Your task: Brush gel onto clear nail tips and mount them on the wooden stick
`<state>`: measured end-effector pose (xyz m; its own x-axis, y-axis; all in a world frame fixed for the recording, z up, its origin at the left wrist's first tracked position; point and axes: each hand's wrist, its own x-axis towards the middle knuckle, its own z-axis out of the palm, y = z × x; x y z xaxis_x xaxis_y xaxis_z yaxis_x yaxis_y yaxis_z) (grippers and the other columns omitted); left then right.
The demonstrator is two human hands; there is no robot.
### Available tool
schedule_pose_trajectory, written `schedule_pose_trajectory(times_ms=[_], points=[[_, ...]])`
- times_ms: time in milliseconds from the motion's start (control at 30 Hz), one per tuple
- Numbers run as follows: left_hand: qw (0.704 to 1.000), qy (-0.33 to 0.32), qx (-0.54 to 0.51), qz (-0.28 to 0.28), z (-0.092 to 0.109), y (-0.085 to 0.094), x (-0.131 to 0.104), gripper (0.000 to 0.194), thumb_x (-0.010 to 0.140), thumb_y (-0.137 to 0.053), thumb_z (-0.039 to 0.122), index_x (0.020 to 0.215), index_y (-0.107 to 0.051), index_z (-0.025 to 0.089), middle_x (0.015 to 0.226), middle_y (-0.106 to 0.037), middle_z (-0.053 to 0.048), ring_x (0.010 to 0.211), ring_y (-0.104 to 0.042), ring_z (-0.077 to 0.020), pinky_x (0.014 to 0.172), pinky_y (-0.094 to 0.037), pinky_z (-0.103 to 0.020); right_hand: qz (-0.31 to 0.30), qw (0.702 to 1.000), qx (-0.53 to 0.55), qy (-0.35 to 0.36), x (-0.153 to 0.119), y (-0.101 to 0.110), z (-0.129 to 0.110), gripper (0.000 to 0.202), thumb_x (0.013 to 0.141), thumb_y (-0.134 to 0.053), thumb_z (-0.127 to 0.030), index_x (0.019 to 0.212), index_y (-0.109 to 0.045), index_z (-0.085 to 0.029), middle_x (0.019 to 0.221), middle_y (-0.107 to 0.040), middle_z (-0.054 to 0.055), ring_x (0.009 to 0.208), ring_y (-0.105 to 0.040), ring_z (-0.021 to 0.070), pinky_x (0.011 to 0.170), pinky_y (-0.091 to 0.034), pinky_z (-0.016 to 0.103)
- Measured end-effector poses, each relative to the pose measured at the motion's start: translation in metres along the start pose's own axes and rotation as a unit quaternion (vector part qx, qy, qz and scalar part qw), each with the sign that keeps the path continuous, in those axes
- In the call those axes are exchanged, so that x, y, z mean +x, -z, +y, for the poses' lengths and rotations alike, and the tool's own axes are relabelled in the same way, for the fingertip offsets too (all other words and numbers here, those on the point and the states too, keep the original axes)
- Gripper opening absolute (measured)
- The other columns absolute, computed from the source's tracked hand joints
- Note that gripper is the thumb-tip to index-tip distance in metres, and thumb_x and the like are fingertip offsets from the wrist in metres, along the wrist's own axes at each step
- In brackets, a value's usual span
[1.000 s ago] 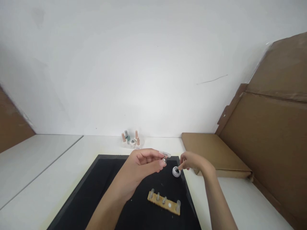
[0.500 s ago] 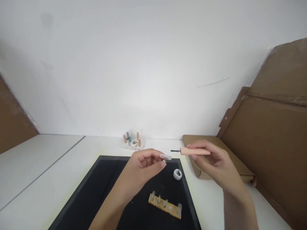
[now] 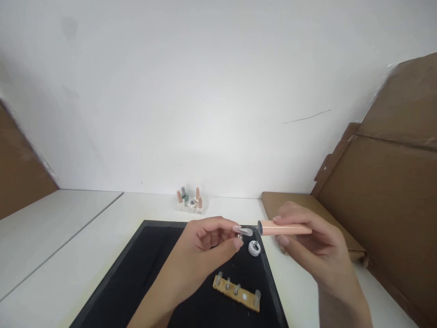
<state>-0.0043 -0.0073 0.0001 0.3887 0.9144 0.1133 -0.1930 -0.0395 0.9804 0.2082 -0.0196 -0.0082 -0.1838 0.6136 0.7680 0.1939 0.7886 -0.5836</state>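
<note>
Lying slantwise on the near right of the black mat (image 3: 150, 259), a tan strip (image 3: 232, 294) carries four clear uprights, with a white dot between the two rightmost. Beyond it, the left hand (image 3: 200, 248) pinches a small metal stud (image 3: 240, 237) between thumb and fingers. A clear nail tip (image 3: 246, 232) sits on top of this stud, just past the fingertips, lying almost flat and pointing right. To the right, the right hand (image 3: 317, 246) is closed on a brush (image 3: 287, 228), thumb below the peach handle and fingers above. The handle lies nearly level in this grip; its brush end juts out left of the fingers, toward the tip. Whether the bristles touch the tip, I cannot tell.

Just beyond the strip, a round white pot (image 3: 254, 248) rests near the mat's far right corner, with something dark in it. Farther right, a flat carton (image 3: 282, 200) lies on the white table (image 3: 85, 228). At the far side, small bottles (image 3: 200, 205) with mostly peach caps stand in a clear tray (image 3: 186, 210), before a white wall (image 3: 218, 114).
</note>
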Motion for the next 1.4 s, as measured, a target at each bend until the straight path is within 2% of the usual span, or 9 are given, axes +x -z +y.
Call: schedule_pose_trajectory(times_ms=[200,367,567,700,833,933,1100,1267,1400], points=[[0.999,-0.024,-0.022,0.002,-0.006,0.001,-0.001,0.006,0.075,-0.080,0.018,0.081,-0.081,0.019,0.070,-0.069,0.000,0.068,-0.055,-0.0122,0.066,-0.046,-0.022,0.005,1.000,-0.017,0.018,0.002,0.001,-0.005,0.033,0.085,-0.062,-0.003,0.103,-0.070,-0.030,0.080,-0.063,-0.001,0.070,-0.056,0.0130,0.052,-0.044,0.022],[1.000,-0.021,-0.020,0.008,-0.003,0.000,-0.001,0.004,0.073,-0.082,0.018,0.076,-0.080,0.019,0.066,-0.066,0.000,0.066,-0.054,-0.0120,0.065,-0.046,-0.022,0.002,0.999,-0.032,0.021,0.002,0.003,-0.008,0.036,0.085,-0.062,-0.004,0.104,-0.072,-0.033,0.079,-0.063,0.000,0.070,-0.058,0.0145,0.053,-0.046,0.024],[1.000,-0.018,-0.011,0.014,-0.002,0.000,-0.001,0.002,0.072,-0.082,0.016,0.073,-0.081,0.018,0.065,-0.067,0.000,0.063,-0.056,-0.0118,0.063,-0.048,-0.022,0.039,0.997,-0.067,-0.007,0.000,0.005,-0.007,0.017,0.081,-0.076,-0.028,0.098,-0.076,-0.030,0.075,-0.067,0.004,0.070,-0.063,0.0210,0.054,-0.052,0.033],[0.999,-0.031,-0.024,0.012,-0.003,0.000,-0.002,0.004,0.074,-0.081,0.016,0.073,-0.081,0.019,0.064,-0.069,0.001,0.061,-0.057,-0.0108,0.062,-0.049,-0.021,0.042,0.997,-0.071,-0.005,-0.001,0.007,-0.006,0.015,0.080,-0.077,-0.032,0.095,-0.077,-0.030,0.077,-0.067,0.005,0.071,-0.063,0.0213,0.055,-0.053,0.034],[0.999,-0.029,-0.027,0.019,-0.002,0.000,-0.002,0.008,0.071,-0.082,0.012,0.071,-0.081,0.020,0.064,-0.070,0.001,0.061,-0.058,-0.0107,0.062,-0.050,-0.021,0.039,0.996,-0.075,-0.002,-0.002,0.009,-0.007,0.014,0.080,-0.077,-0.031,0.094,-0.077,-0.030,0.077,-0.066,0.005,0.071,-0.063,0.0205,0.054,-0.053,0.033],[0.999,-0.036,-0.023,0.022,-0.003,0.002,-0.003,0.006,0.073,-0.081,0.014,0.073,-0.081,0.020,0.066,-0.070,0.000,0.062,-0.059,-0.0117,0.063,-0.050,-0.022,0.025,0.997,-0.076,0.005,-0.002,0.010,-0.009,0.015,0.083,-0.074,-0.022,0.095,-0.076,-0.031,0.078,-0.065,0.004,0.070,-0.061,0.0190,0.053,-0.051,0.030],[0.999,-0.044,0.002,0.018,-0.006,0.005,-0.002,0.006,0.076,-0.079,0.016,0.074,-0.082,0.022,0.067,-0.070,0.000,0.064,-0.059,-0.0121,0.064,-0.050,-0.021,-0.011,0.997,-0.063,0.036,-0.004,0.012,-0.012,0.037,0.086,-0.061,-0.002,0.104,-0.072,-0.032,0.081,-0.063,0.001,0.073,-0.057,0.0152,0.055,-0.049,0.025],[0.995,-0.073,0.068,0.031,-0.008,0.004,-0.001,0.008,0.082,-0.075,0.020,0.080,-0.082,0.022,0.073,-0.072,-0.001,0.070,-0.062,-0.0139,0.066,-0.049,-0.023,0.016,0.997,-0.070,0.026,-0.005,0.011,-0.014,0.026,0.088,-0.066,-0.010,0.103,-0.070,-0.030,0.079,-0.065,0.000,0.072,-0.060,0.0154,0.058,-0.050,0.026],[0.980,-0.122,0.147,0.059,-0.010,0.002,-0.001,0.009,0.084,-0.073,0.022,0.082,-0.082,0.022,0.076,-0.075,-0.002,0.071,-0.064,-0.0153,0.066,-0.050,-0.023,0.008,0.997,-0.083,0.001,-0.004,0.007,-0.016,0.018,0.089,-0.067,-0.016,0.100,-0.069,-0.031,0.074,-0.068,-0.002,0.064,-0.062,0.0139,0.057,-0.050,0.024]])
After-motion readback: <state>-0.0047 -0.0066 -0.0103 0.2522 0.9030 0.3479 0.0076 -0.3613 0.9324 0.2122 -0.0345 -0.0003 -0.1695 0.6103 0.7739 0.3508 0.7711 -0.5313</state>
